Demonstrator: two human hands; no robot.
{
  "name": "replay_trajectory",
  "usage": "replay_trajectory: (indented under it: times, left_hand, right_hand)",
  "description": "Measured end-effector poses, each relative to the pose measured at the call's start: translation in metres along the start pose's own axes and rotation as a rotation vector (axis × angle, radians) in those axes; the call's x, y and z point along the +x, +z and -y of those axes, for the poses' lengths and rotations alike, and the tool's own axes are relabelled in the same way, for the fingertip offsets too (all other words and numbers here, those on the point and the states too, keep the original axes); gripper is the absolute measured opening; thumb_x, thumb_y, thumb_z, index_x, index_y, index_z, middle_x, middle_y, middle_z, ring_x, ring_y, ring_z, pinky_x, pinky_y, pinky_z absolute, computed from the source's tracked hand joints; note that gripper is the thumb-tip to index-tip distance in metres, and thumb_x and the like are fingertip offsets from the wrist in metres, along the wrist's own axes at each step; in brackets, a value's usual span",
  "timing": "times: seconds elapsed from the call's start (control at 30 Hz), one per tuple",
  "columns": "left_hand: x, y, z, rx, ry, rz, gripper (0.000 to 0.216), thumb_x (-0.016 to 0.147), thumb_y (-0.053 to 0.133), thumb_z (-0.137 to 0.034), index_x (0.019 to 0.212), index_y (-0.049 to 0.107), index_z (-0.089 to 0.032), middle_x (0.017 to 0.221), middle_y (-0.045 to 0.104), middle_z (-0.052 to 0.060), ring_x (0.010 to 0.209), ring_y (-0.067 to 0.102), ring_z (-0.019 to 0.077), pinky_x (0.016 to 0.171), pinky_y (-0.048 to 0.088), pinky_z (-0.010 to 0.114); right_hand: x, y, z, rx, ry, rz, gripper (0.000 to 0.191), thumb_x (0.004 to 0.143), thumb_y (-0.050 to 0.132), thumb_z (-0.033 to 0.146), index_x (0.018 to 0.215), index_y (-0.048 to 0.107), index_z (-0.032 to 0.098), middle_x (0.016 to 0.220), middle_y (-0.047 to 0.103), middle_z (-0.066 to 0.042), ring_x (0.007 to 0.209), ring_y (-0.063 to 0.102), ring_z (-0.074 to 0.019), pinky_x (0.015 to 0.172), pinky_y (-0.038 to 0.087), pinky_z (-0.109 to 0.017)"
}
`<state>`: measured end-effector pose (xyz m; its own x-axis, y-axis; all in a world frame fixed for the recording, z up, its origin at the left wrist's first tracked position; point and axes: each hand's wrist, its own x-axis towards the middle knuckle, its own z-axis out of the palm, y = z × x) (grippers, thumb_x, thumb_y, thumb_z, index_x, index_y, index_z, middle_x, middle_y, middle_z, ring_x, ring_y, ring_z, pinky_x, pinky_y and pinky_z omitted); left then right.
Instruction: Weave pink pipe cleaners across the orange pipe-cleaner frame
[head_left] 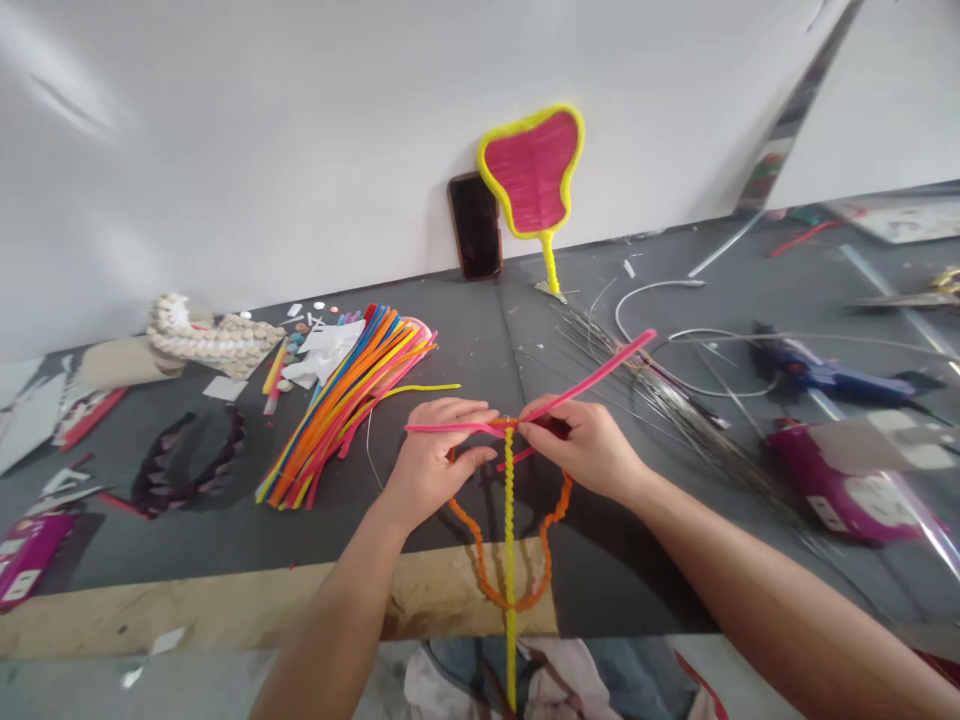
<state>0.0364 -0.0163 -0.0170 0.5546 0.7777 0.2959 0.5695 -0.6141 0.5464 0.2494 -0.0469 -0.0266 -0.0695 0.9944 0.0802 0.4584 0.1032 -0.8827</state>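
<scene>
In the head view, my left hand (435, 455) and my right hand (589, 440) meet over a frame of bent pipe cleaners. A twisted orange pipe cleaner (478, 548) forms its curved outline, and a yellow pipe cleaner stem (511, 560) runs down its middle, past the table edge. A pink pipe cleaner (596, 374) crosses the top of the stem. My right fingers pinch it near the join, with one end sticking up to the right. My left fingers are closed around the frame's top left, the pink strand passing over them; the exact grip is partly hidden.
Behind my hands, a pink fan-shaped piece with yellow edging (532, 175) and a phone (475, 226) lean on the wall. Left lies a bundle of coloured pipe cleaners (349, 400) beside a dark braided band (191, 470). Right are thin wires (675, 400) and a blue glue gun (832, 370).
</scene>
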Motion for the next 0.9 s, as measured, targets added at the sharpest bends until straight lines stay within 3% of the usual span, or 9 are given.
replay_trajectory:
  times: [0.17,0.37,0.47,0.6,0.9]
  left_hand:
    - [0.0,0.001,-0.008,0.081,0.05,-0.011,0.012,0.087,0.064,-0.033,0.095,0.073,-0.031,0.102,0.076,0.0,0.103,0.064,0.0203,0.103,0.031,0.046]
    - [-0.001,0.0,-0.009,0.044,0.007,-0.067,0.016,0.09,0.06,-0.035,0.082,0.072,-0.027,0.082,0.077,-0.003,0.083,0.068,0.0159,0.102,0.031,0.042]
    - [-0.002,0.002,-0.008,0.058,-0.013,-0.063,0.02,0.09,0.06,-0.038,0.078,0.07,-0.025,0.081,0.076,-0.003,0.082,0.068,0.016,0.102,0.03,0.042]
    - [-0.002,0.004,-0.009,0.094,-0.059,-0.072,0.023,0.089,0.059,-0.041,0.077,0.069,-0.023,0.08,0.075,-0.001,0.078,0.065,0.0168,0.095,0.038,0.04]
    - [-0.001,0.004,-0.013,0.103,-0.15,-0.091,0.029,0.087,0.06,-0.046,0.076,0.069,-0.021,0.073,0.072,0.001,0.074,0.064,0.0188,0.074,0.047,0.033]
  right_hand:
    - [-0.003,0.004,0.004,-0.04,-0.152,0.041,0.016,0.086,0.054,0.022,0.082,0.07,0.02,0.081,0.073,0.0,0.068,0.065,-0.0123,0.064,0.048,-0.022]
    - [-0.007,0.008,0.001,-0.18,-0.325,0.028,0.017,0.09,0.053,0.021,0.092,0.07,0.021,0.09,0.075,-0.005,0.082,0.069,-0.0171,0.074,0.052,-0.027]
    - [-0.009,0.01,0.0,-0.272,-0.358,0.022,0.018,0.091,0.051,0.02,0.096,0.068,0.02,0.091,0.074,-0.006,0.082,0.068,-0.0183,0.076,0.051,-0.028]
    - [-0.01,0.011,0.001,-0.358,-0.352,-0.012,0.016,0.092,0.051,0.021,0.092,0.067,0.02,0.08,0.072,-0.005,0.073,0.066,-0.0178,0.068,0.049,-0.027]
    - [-0.008,0.008,0.001,-0.245,-0.376,0.012,0.016,0.094,0.048,0.02,0.089,0.064,0.022,0.083,0.071,-0.003,0.075,0.064,-0.0149,0.07,0.048,-0.025]
